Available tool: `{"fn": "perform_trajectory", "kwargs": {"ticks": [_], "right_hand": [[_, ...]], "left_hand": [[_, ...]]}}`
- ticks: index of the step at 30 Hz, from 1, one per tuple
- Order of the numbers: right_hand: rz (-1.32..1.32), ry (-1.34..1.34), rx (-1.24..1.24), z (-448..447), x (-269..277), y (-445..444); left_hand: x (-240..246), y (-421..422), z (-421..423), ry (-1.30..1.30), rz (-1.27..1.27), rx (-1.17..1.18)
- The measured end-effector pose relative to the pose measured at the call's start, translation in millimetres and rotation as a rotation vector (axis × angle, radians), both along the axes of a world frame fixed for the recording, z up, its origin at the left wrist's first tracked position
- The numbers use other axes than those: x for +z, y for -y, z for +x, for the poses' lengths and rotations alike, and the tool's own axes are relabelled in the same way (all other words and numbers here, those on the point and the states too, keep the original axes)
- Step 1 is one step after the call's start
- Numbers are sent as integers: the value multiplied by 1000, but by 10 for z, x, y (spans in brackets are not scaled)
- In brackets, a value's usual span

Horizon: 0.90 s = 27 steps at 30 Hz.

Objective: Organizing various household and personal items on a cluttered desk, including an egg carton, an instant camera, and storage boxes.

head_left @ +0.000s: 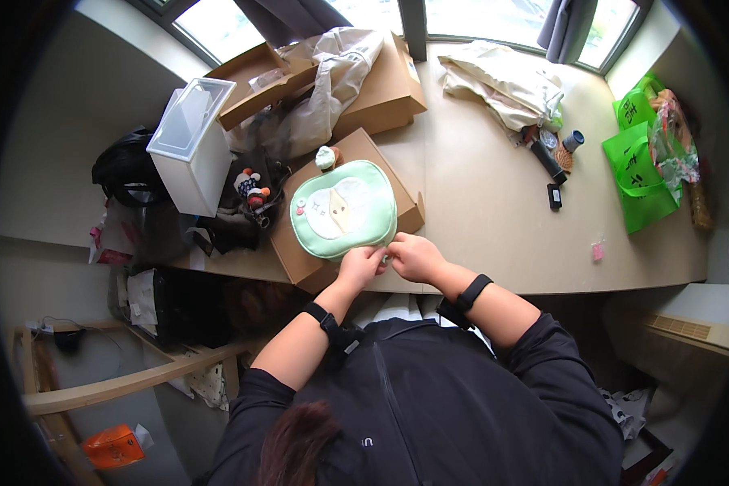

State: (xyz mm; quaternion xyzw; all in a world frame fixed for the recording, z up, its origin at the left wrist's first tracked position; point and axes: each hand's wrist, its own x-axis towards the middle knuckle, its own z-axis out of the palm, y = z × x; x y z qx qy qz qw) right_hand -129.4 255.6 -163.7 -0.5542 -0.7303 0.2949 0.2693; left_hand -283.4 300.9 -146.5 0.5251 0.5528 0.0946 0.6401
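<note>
A mint-green rounded bag [376, 200] with a white apple-slice patch and two small buttons rests on a flat cardboard box [291, 258]. My left hand [362, 267] grips the bag's near edge with curled fingers. Right beside it, my right hand [416, 257] pinches a small part at the bag's lower right corner. Whether that part is a zip pull or a strap end is hidden by the fingers. A small pale-green and brown plush charm [326, 158] lies against the bag's far side.
Left of the bag stand a white lidded plastic bin [188, 164] and a dark bag with plush charms [249, 188]. Behind are an opened cardboard carton [376, 100] and a cream cloth bag [501, 79]. Brushes [547, 159] and green bags [638, 176] lie to the right on the table [486, 243].
</note>
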Motion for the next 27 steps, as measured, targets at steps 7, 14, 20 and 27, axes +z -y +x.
{"fn": "perform_trajectory", "kwargs": {"ticks": [7,14,20,27], "right_hand": [[357,162,-213,-56,107,-132],[447,227,-155,0,132,-195],[450,252,-138,-66,251,-238],[506,248,-97,1,216,-239]], "left_hand": [[3,-39,-54,-304,404,-298],[339,-16,73,-538,427,-460],[71,-117,-378,-298,537,-517],[253,-338,-1099,-416,392,-428]]}}
